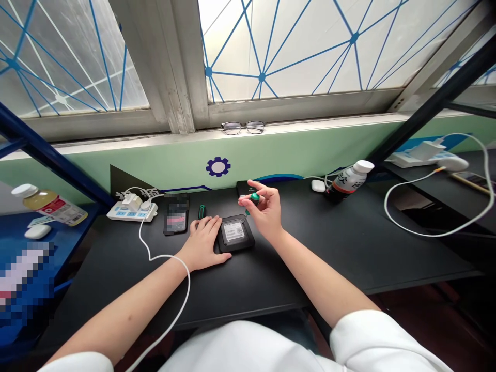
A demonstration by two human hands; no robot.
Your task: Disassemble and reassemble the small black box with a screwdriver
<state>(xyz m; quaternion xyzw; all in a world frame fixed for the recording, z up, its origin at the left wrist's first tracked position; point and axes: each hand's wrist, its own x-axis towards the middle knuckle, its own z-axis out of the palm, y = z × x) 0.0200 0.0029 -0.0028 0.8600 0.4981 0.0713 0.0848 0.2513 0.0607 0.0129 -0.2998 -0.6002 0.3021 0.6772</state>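
A black square box [248,243] with a white label [234,232] on its top face lies on the dark desk. My left hand [203,243] rests against its left side, with fingers along that edge and the thumb by the near corner, gripping it. Above the far right corner, my right hand [267,209] pinches a screwdriver [254,198] by its green handle. The thin shaft slants down to the box; whether the tip sits in a screw is too small to tell. Another green handle [202,211] stands out just beyond my left fingers.
Left on the desk are a phone [176,214] and a white power strip [132,211], whose cable crosses over my left forearm. A dark flat object [243,189] lies behind my right hand. A bottle [349,181] and white charger [318,185] stand right. Glasses [243,127] rest on the sill.
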